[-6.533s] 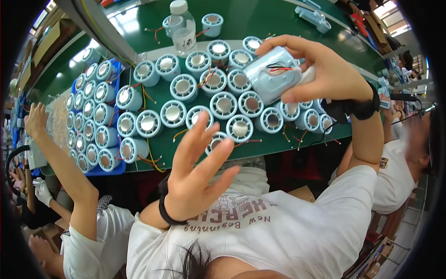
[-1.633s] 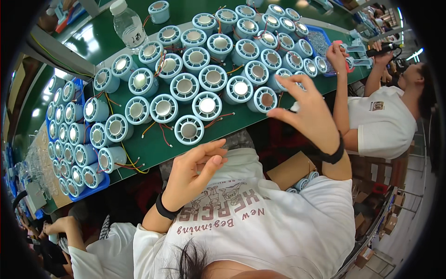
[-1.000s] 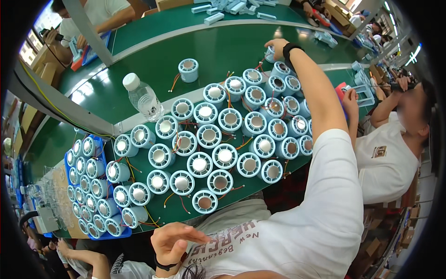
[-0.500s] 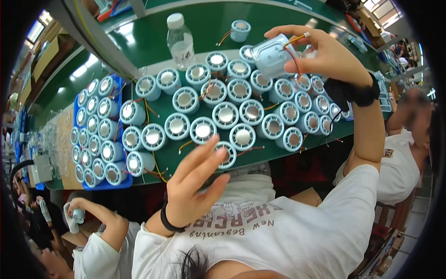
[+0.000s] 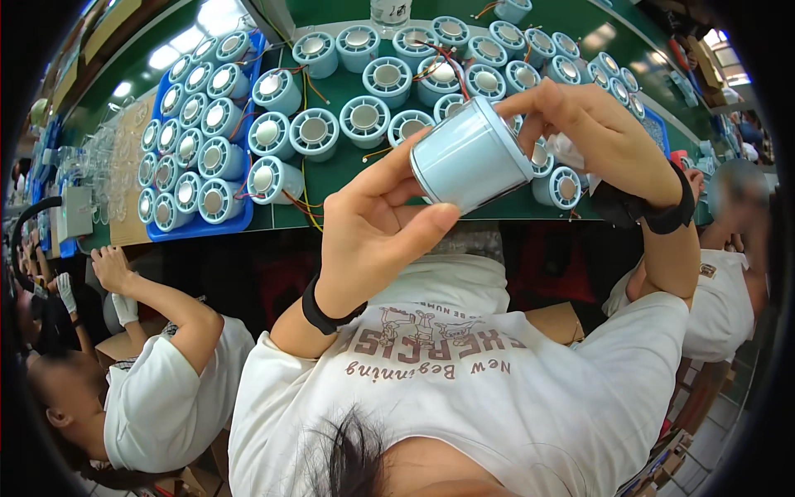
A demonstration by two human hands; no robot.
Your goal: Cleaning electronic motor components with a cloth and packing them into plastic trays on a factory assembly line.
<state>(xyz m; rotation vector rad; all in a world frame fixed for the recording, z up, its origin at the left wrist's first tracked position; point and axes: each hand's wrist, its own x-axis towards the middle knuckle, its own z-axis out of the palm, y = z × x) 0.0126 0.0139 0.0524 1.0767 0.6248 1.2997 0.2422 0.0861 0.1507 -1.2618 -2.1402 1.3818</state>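
A light-blue cylindrical housing [image 5: 470, 159] is held tilted above the front of the bench, its smooth side toward me. My left hand [image 5: 368, 236] is closed round its left end, thumb below and fingers behind. At its right end, the bent fingers of my right hand [image 5: 600, 137] touch the rim. A crumpled white wad [image 5: 566, 154] sits between those fingers and the palm. Red and dark wires [image 5: 451, 62] rise behind the housing. Many similar housings, such as one [image 5: 364, 120] just beyond my left hand, stand with round silver centres facing up.
Left of the loose housings is a blue tray [image 5: 240, 224] packed with more of them. A clear bottle [image 5: 389, 12] stands at the far side of the green bench [image 5: 331, 199]. Co-workers sit at both sides; one bare arm [image 5: 174, 306] reaches in at left.
The housing has come down and nearer, turned with its smooth side toward me. My left hand, empty before, has taken hold of it. My view has shifted, and the left co-worker's hands have moved.
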